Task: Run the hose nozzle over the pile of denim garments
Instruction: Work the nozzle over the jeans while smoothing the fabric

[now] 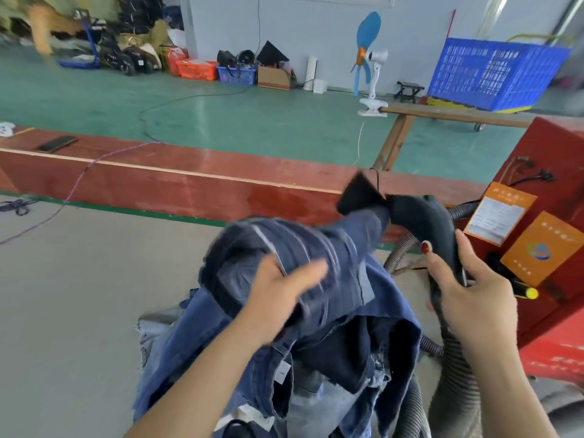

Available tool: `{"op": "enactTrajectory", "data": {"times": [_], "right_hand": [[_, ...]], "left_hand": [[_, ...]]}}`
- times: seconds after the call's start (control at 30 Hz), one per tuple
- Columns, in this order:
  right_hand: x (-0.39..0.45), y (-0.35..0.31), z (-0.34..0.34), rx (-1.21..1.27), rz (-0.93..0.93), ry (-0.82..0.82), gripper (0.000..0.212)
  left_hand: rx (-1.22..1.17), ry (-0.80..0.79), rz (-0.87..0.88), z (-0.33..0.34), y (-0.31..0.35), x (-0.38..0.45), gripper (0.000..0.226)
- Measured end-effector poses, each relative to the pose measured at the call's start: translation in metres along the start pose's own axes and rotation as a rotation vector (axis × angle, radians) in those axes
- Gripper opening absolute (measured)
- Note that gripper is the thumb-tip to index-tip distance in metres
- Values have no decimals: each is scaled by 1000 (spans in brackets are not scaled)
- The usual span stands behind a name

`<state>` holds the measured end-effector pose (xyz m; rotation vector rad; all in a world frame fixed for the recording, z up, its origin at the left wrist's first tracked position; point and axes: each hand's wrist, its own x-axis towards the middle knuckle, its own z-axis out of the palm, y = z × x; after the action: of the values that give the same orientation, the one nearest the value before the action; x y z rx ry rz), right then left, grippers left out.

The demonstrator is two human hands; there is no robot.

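A pile of dark and lighter blue denim garments (347, 327) lies on the grey table in front of me. My left hand (284, 289) rests on the top garment, blurred, with its fingers stretched out. My right hand (467, 289) grips the black curved hose handle (429, 226). The flared black nozzle (360, 194) at its tip sits above the far end of the top garment. A ribbed grey hose (455, 374) runs down from the handle past my right wrist.
A red machine (553, 216) with orange labels stands close at the right. A long red-topped bench (189, 175) crosses behind the pile, with a phone (57, 143) on it. Beyond lie a green floor, a blue crate (496, 74) and a clip fan (369, 61).
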<state>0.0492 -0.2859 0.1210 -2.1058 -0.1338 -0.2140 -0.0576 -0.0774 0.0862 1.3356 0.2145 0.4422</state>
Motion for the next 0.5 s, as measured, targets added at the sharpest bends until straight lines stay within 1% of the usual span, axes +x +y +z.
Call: {"op": "enactTrajectory", "data": {"times": [0.07,0.1,0.13,0.17,0.2,0.23,0.27,0.3,0.33,0.37,0.43,0.47,0.5], "right_hand": [[0,3,-6,7,30,54,57],[0,4,-9,10,44,63,57],[-1,5,-11,10,55,61,57],[-1,6,-12,5,63,51,57],[-1,8,-13,-3,69,40,56],[-1,8,-13,-11,74,30,56],[0,8,-13,-21,76,23,56],[1,8,-13,-30,74,18,56],[1,7,-13,-35,70,18,55],[3,5,-12,-35,66,20,55],[5,2,-10,-32,58,17,55],[5,1,-9,-31,52,7,55],[5,0,-8,-31,46,-6,55]], "left_hand": [[350,-338,-392,-11,-25,-19,64],[470,-529,-551,-18,-40,-29,71],[495,-616,-646,-26,-48,-39,71],[474,-647,-715,-30,-45,-48,72],[353,-553,-797,-37,-47,-51,73],[107,-364,-830,-46,-58,-47,72],[-162,-217,-804,-52,-65,-44,67],[-450,-124,-752,-56,-66,-44,65],[-652,-21,-712,-61,-67,-43,67],[-717,118,-681,-65,-68,-41,67],[-735,348,-666,-69,-73,-34,54],[-715,415,-661,-69,-73,-32,45],[-670,448,-673,-67,-72,-30,35]]}}
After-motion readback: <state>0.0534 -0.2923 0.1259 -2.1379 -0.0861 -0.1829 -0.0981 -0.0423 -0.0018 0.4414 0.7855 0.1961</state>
